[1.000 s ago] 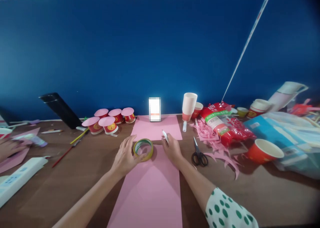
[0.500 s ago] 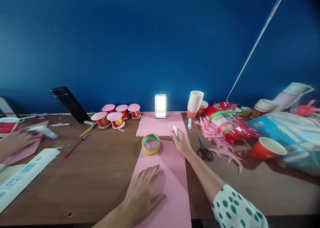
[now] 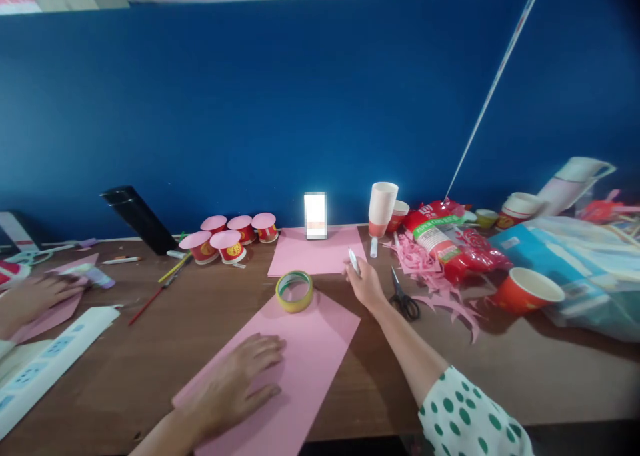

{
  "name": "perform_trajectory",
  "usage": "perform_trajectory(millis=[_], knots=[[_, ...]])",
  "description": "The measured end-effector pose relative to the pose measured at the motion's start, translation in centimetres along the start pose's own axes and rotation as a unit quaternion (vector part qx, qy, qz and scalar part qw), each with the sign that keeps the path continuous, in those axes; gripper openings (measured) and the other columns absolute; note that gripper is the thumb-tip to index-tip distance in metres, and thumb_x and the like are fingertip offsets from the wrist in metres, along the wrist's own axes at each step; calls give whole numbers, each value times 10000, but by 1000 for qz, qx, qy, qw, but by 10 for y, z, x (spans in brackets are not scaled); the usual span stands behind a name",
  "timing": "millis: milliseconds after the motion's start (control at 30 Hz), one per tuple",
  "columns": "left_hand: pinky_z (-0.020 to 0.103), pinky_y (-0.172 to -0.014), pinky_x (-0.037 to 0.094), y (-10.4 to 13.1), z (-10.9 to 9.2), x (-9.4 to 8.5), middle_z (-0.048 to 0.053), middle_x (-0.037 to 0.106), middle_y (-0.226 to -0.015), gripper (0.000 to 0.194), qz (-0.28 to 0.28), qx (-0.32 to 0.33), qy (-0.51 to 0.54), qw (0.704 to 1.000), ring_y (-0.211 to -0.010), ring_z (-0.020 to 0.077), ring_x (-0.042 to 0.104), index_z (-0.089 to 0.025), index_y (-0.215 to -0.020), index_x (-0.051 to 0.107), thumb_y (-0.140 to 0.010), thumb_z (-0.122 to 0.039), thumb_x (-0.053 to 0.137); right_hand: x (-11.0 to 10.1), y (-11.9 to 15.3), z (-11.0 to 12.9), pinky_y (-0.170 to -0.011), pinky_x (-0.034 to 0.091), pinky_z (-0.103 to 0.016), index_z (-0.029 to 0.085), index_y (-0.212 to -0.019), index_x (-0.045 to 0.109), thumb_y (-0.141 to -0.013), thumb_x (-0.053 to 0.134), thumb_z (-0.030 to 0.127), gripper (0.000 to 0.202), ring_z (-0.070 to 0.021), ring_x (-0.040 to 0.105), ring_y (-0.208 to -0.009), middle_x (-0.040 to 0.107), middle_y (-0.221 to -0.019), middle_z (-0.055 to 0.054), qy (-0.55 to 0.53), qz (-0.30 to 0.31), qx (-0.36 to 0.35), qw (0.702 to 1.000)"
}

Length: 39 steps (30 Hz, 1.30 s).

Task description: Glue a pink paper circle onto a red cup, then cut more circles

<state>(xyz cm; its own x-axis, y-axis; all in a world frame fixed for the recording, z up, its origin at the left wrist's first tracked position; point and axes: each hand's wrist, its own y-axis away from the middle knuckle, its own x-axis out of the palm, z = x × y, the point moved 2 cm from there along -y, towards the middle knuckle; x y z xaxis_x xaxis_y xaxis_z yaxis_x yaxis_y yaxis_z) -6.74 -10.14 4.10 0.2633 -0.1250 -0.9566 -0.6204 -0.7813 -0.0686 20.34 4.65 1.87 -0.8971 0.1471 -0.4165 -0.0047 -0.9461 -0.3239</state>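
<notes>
Lying flat with its fingers spread, my left hand [image 3: 235, 383] rests on a pink sheet of paper [image 3: 305, 369] that sits at a slant on the table. A roll of yellow tape [image 3: 309, 295] lies on the sheet's far end. My right hand [image 3: 367, 286] is closed around a white pen [image 3: 354, 261], held point up, just beyond the sheet's right corner. Past it, a stack of pink paper [image 3: 290, 259] lies near the wall. Black-handled scissors [image 3: 406, 304] are to the right of my right wrist.
Several red paper cups with pink tops [image 3: 227, 246] stand at the back left, beside a black cylinder [image 3: 140, 219]. Stacked paper cups [image 3: 383, 206], a red bag [image 3: 450, 243] and pink scraps [image 3: 457, 303] are on the right. Another person's hand [image 3: 40, 303] is at far left, near a power strip [image 3: 60, 356].
My left hand has moved left, turning the pink sheet so its near end swings left. The tape stays on its far end. My right hand still holds the pen.
</notes>
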Motion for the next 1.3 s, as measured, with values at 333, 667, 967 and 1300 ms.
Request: perform_trajectory(millis=[333, 667, 967, 1300], knots=[[321, -763, 483, -6, 47, -12, 46, 661, -959, 311, -27, -229, 132, 964, -981, 241, 569, -224, -659, 627, -797, -429, 438, 10, 7, -2, -605, 420, -225, 194, -965, 562, -831, 413, 206, 201, -148, 606, -648, 669, -751, -20, 31, 21, -37, 999], [414, -866, 429, -41, 52, 12, 117, 459, -1240, 730, -271, -270, 111, 917, -1083, 277, 491, -203, -1229, 376, -610, -492, 635, 16, 10, -2, -603, 376, -206, 196, -961, 568, -847, 431, 211, 179, -152, 603, -680, 674, -768, -23, 92, 71, -32, 993], [468, -956, 339, -76, 40, 22, 146, 357, -1339, 1078, -277, -278, 163, 905, -1209, 298, 369, -227, -1366, 117, -511, -434, 742, 15, 10, 0, -612, 342, -206, 199, -974, 562, -875, 410, 262, 192, -154, 589, -739, 669, -817, -31, 142, 109, 11, 984], [436, -923, 380, -78, 39, 26, 108, 453, -1249, 923, -284, -287, 144, 903, -1121, 272, 470, -238, -1353, 194, -588, -407, 684, 14, 10, 2, -624, 321, -223, 199, -979, 546, -896, 375, 322, 227, -167, 580, -779, 658, -860, -47, 178, 129, 28, 975]])
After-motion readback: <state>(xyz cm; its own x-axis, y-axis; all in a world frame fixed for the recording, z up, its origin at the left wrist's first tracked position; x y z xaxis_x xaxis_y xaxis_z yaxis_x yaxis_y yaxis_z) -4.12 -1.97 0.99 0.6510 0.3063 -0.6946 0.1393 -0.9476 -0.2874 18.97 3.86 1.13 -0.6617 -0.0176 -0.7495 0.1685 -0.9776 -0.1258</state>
